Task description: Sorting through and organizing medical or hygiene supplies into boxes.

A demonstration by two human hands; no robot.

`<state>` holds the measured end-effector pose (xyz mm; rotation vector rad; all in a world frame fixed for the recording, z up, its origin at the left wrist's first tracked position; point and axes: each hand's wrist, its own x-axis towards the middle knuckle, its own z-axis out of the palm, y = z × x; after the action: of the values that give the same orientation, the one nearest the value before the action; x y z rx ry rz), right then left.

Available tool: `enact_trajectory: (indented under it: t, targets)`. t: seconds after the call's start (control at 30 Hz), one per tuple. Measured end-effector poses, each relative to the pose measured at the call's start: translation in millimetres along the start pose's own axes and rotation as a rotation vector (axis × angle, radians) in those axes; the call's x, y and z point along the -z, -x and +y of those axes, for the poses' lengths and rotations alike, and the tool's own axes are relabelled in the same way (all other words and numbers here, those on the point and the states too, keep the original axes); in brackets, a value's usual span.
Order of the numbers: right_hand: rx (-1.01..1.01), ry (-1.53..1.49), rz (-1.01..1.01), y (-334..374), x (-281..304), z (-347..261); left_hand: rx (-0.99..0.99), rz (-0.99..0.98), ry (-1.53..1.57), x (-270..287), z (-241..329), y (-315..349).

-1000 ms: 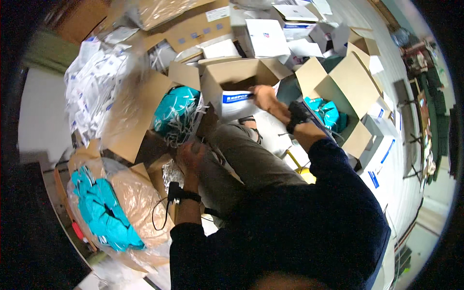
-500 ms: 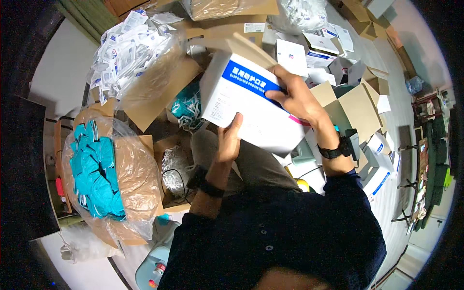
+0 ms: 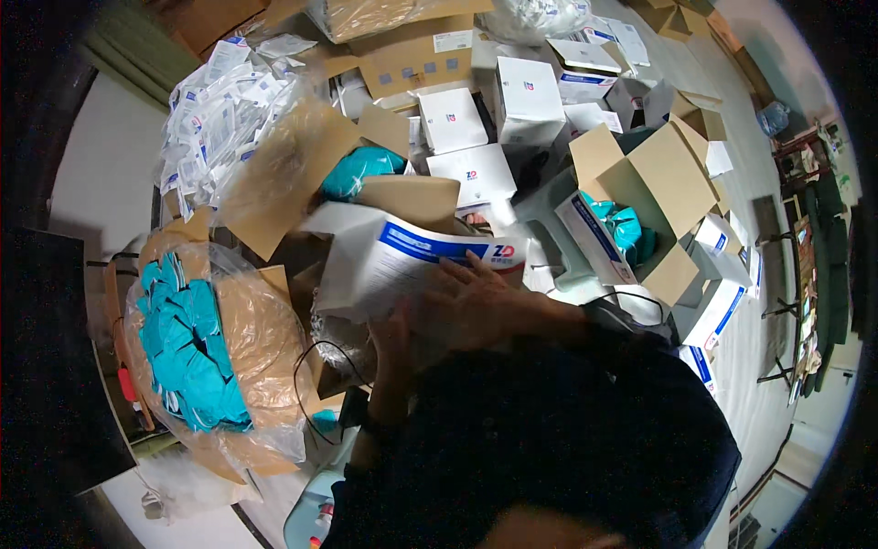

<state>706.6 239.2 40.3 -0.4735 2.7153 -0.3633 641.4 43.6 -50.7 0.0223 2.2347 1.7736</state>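
Note:
A white cardboard box [image 3: 366,265] with a blue printed band is tilted just in front of my body, its flaps standing apart on the far side. My right hand [image 3: 471,293] presses against its printed face, fingers spread over the lower right part. At the near left side of the same box is my left hand [image 3: 393,339], slightly blurred, with its fingers mostly hidden. Both hands appear to hold the box between them. Behind it, teal folded pieces [image 3: 361,172] lie in an open brown carton.
To the left, a plastic-lined carton [image 3: 265,339] holds a heap of teal folded pieces [image 3: 187,339]. Beyond it rises a pile of white printed packets [image 3: 224,119]. White boxes [image 3: 453,121] stand ahead; an open carton [image 3: 672,178] with teal contents is on the right.
The white box has come down and closer to my body and turned. My right hand has shifted from its upper edge onto its printed face. My body leans further forward.

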Motion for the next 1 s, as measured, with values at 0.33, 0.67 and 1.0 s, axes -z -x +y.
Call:
enact_trajectory:
  t: [0.33, 0.67, 1.0]
  targets:
    - [-0.008, -0.134, 0.000, 24, -83, 30, 0.089, 0.259, 0.177, 35, -58, -32]
    - [-0.400, -0.068, 0.209, 4, -107, 5, 0.151, -0.063, 0.227, -1, 78, -6]
    - [-0.388, 0.186, 0.929, 112, 9, 63, -0.332, -0.382, 0.044, -41, 150, 7]
